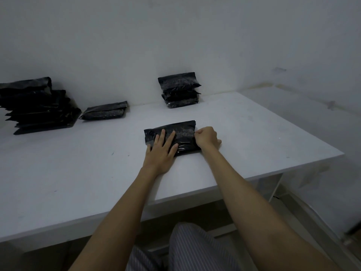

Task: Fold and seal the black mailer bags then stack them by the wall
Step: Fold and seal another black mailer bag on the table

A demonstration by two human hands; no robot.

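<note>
Your left hand (163, 148) pressed flat, fingers straight, on one mailer bag (172, 136) mid-table (78, 173); your right hand (206, 138) pinched its right edge. One finished stack (180, 92) stood against the wall (136, 45).

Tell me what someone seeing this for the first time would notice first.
First the two bare arms reaching over the white table to a black bag at its middle: the left hand presses flat on it while the right hand pinches its right edge. Next, the black bags by the wall: a big pile at far left, a single bag beside it, and a small stack behind the hands.
</note>
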